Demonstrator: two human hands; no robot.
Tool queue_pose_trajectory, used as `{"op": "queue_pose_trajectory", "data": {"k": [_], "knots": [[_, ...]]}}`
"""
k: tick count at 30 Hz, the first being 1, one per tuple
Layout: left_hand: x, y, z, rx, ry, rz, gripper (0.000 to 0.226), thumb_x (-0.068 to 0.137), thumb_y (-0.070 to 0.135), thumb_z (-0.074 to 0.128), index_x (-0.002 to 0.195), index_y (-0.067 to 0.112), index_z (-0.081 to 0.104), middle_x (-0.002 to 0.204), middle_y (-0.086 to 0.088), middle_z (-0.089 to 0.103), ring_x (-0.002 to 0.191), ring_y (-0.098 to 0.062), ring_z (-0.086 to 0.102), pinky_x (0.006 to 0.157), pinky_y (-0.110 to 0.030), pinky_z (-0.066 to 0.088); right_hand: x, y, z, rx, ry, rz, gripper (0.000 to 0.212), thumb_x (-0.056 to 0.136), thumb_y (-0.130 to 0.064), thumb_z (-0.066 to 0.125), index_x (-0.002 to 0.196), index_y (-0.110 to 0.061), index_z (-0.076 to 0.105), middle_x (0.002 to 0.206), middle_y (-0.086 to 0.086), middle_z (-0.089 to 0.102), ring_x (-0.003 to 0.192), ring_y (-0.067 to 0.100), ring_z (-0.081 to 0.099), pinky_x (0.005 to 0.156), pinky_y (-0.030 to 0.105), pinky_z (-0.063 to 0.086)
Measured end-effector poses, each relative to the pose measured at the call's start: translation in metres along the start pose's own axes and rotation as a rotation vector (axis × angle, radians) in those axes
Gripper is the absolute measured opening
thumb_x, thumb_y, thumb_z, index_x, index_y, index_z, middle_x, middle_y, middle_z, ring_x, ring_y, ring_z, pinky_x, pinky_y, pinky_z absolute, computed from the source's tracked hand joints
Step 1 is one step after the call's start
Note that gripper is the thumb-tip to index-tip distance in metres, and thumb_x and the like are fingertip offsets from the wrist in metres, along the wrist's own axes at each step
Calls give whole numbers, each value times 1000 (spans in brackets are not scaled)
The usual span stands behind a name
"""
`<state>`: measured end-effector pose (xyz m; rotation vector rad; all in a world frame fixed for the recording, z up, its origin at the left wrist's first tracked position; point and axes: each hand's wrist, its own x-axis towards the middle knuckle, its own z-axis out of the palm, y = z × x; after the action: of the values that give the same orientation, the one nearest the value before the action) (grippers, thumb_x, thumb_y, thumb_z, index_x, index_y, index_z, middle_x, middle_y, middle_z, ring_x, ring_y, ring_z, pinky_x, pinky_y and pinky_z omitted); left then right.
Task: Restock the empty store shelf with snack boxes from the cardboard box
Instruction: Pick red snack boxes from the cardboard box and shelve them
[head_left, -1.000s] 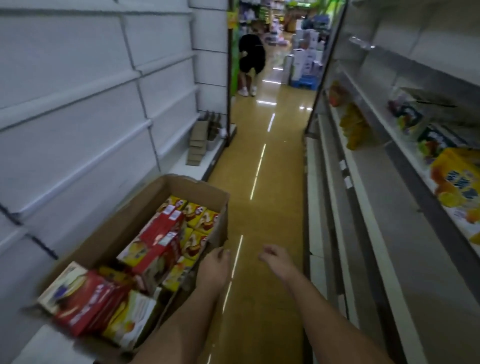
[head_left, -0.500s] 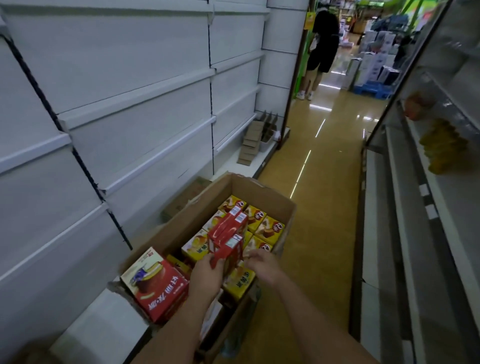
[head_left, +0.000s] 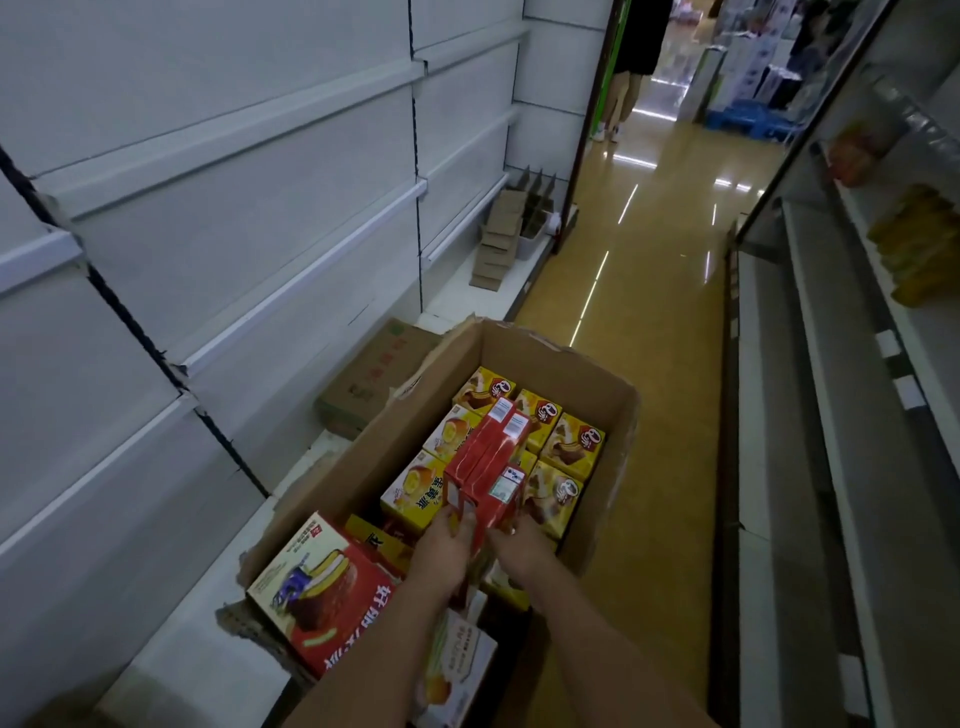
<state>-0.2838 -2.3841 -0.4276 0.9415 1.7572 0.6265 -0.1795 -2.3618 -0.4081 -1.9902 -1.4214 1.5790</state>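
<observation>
Shop aisle, white shelving (head_left: 291, 208), stocked snacks (head_left: 914, 249)

A closed brown carton (head_left: 375, 375) lies on its side at the centre left of the frame, on the lowest white ledge. Further back, at upper centre, a stack of flattened brown cardboard pieces (head_left: 497, 240) leans beside a pale plastic bin (head_left: 532, 243) holding more upright cardboard. The glossy yellow floor (head_left: 662, 291) runs up the middle, streaked with reflected ceiling lights. At the top centre a person (head_left: 631, 67) in dark top and light trousers stands in the aisle mouth. Top right, stacked white cartons sit on a blue pallet (head_left: 748, 122). Blurred yellow packets (head_left: 919, 244) lie on the right-hand shelving.
</observation>
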Motion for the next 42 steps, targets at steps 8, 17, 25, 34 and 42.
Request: {"op": "queue_pose_trajectory", "data": {"k": [8,17,25,34,42], "knots": [[21,-8,6,-188,-84,-97,61,95,60,22,115,18,62,108,-8,66,103,-23,61,97,-40,48,52,30,35,75,81,60,73,68,-64,44,127,-20,52,109,4,67,93,24,65,81,38,53],[28,-13,8,-179,-66,-157,61,96,58,21,103,16,65,97,-8,65,96,-25,62,92,-36,50,41,16,40,87,158,105,79,70,-61,62,135,-25,36,115,1,64,99,26,64,88,43,52],[24,-13,5,-128,-138,-136,65,98,55,19,120,13,63,116,-14,64,108,-27,59,97,-39,47,18,5,23,10,244,214,75,85,-44,62,142,-12,25,115,6,60,94,26,61,76,33,50],[4,23,23,9,-88,-42,49,102,39,33,139,8,44,140,-15,48,129,-32,43,104,-34,36,-13,8,-35,205,370,127,34,93,-33,45,125,-23,52,101,1,65,89,23,64,78,39,55],[-45,69,44,-265,-75,-14,49,101,40,36,140,10,39,135,-14,50,123,-34,49,100,-41,40,-53,3,-89,534,286,61,23,91,-6,44,104,-21,56,77,-1,65,64,16,63,56,24,47]]}}
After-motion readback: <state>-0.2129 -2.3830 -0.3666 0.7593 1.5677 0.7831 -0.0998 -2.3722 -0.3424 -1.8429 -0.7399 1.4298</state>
